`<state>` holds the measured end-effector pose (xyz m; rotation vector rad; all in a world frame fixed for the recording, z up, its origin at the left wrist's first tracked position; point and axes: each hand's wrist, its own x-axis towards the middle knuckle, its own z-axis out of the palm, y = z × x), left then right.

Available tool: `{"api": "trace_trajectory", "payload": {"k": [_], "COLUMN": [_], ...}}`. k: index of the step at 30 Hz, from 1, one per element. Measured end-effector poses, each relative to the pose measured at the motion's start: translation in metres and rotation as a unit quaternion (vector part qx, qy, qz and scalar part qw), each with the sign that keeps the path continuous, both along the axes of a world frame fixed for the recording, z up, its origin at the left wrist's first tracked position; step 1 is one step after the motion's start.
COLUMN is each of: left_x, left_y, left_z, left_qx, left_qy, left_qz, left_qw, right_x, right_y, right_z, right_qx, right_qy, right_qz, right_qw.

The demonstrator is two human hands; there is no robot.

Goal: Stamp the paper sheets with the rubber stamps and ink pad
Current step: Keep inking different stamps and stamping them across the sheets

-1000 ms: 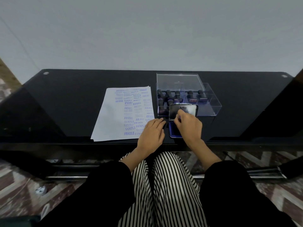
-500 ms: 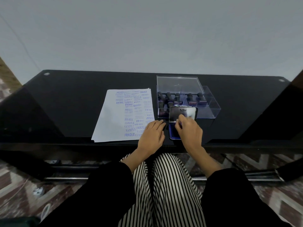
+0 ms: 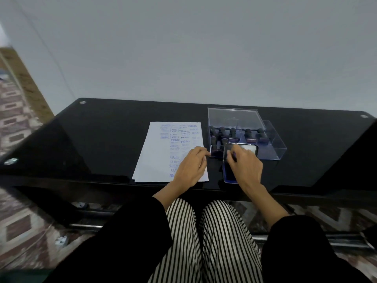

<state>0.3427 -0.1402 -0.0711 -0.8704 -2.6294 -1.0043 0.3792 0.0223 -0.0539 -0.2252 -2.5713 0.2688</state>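
The black glass table (image 3: pixel 98 139) has a wide bare stretch on its left, from the corner stud (image 3: pixel 82 102) to the paper sheets (image 3: pixel 157 158). The sheets lie as a slightly fanned stack, the lower edge just beside the table's front edge. Blue stamped words run down the right half of the top sheet: FRAGILE, SAMPLE and AIR MAIL can be read, the rest is too blurred.

The left hand (image 3: pixel 190 167) rests on the stack's lower right corner, fingers relaxed and close together, the tips reaching the paper's right edge.

Just right of the paper sits the ink pad (image 3: pixel 228 176), its blue base near the front edge and its shiny lid (image 3: pixel 250 149) raised at the back; no print on the lid is legible. The right hand (image 3: pixel 245 167) covers the pad with fingers curled downward; whether they pinch anything cannot be told.

Behind the pad, touching or nearly so, stands the clear plastic box (image 3: pixel 275 146) holding 2 rows of dark-handled rubber stamps (image 3: pixel 247 132), with its clear cover (image 3: pixel 232 117) at the back. Right of the box the tabletop is bare up to the far stud (image 3: pixel 363 116).
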Motion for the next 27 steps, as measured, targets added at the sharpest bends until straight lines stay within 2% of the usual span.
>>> {"api": "trace_trajectory", "payload": {"k": [5,9,12,18,21,24,27], "left_x": [-0.038,-0.068,-0.090,-0.125,-0.138,-0.146,-0.150], "left_y": [-0.042,-0.076,-0.095,-0.119,-0.122,-0.123,-0.125], "left_z": [0.023,0.036,0.035,0.006,-0.012,-0.026,-0.034], "left_qx": [0.016,0.013,0.002,-0.028,-0.076,-0.136,-0.159], "left_qy": [0.010,-0.028,-0.053,-0.038,-0.011,-0.033,-0.046], "left_qz": [0.086,0.148,0.182,0.181,0.182,0.194,0.191], "left_qw": [0.996,0.988,0.982,0.982,0.980,0.971,0.968], "right_x": [-0.038,-0.074,-0.103,-0.159,-0.182,-0.197,-0.206], "right_y": [-0.037,-0.069,-0.090,-0.122,-0.137,-0.149,-0.156], "right_z": [0.039,0.053,0.052,0.032,0.020,0.013,0.009], "right_qx": [-0.005,0.022,-0.008,-0.016,-0.014,0.008,0.028], "right_qy": [-0.029,-0.063,-0.088,-0.137,-0.157,-0.180,-0.179], "right_qz": [0.044,0.083,0.107,0.129,0.144,0.149,0.154], "right_qw": [0.999,0.994,0.990,0.982,0.977,0.972,0.971]}}
